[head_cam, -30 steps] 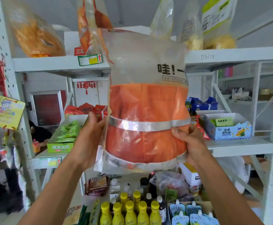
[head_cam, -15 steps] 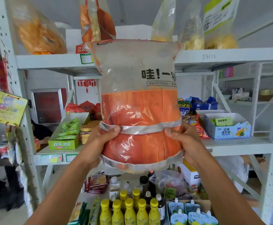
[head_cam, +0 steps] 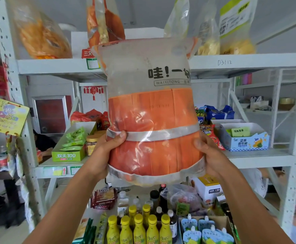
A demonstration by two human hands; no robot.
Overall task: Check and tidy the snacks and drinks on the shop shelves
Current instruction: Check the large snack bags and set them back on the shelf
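Holding a large snack bag (head_cam: 152, 120) upright in mid-air, a person faces a white metal shelf rack. The bag fills the centre of the view. Its upper half is cloudy clear plastic with black Chinese characters and the word "WAIYITONG"; its lower half is orange, crossed by two silver bands.

The left hand (head_cam: 106, 152) curls round the bag's lower left side, thumb lying on the front over the upper silver band. The right hand (head_cam: 209, 155) grips the lower right side, thumb on the front edge, its fingers hidden behind the bag.

Behind the bag's top runs the top shelf (head_cam: 55, 66), carrying tall bags of orange snacks (head_cam: 41, 32) on the left and pale yellow snacks (head_cam: 237, 27) on the right.

The middle shelf (head_cam: 249, 155) lies behind the hands. On it, to the left, is a green box (head_cam: 68, 155) of green packets, with a gold-lidded jar (head_cam: 91, 143) just beside it; to the right is a blue and white box (head_cam: 246, 140).

Below the bag stand yellow-capped bottles (head_cam: 138, 229), with spouted drink pouches (head_cam: 205, 233) to their right.
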